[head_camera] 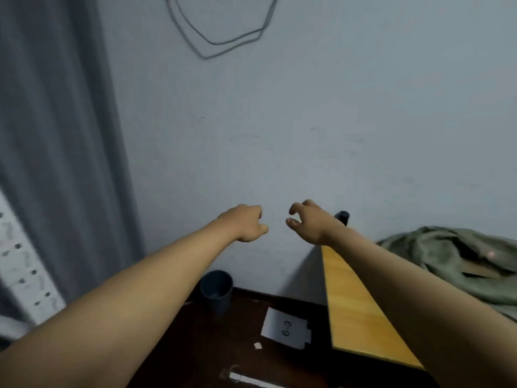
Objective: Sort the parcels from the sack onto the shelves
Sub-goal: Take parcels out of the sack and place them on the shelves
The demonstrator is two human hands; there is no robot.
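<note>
Both my arms reach forward toward a bare pale wall. My left hand (246, 224) hangs in the air with its fingers curled loosely under and nothing in it. My right hand (306, 221) is a short gap to its right, fingers hooked loosely, also holding nothing. A crumpled olive-green sack (453, 259) lies on the right, on a yellow wooden board (355, 309). No parcel shows clearly; a brown flat edge shows inside the sack's folds.
A grey curtain (56, 135) hangs at the left beside a white perforated shelf upright (19, 270). On the dark floor stand a dark blue bin (216, 287) and a paper label reading 6-3 (285, 329). A cable loop (221, 29) hangs on the wall.
</note>
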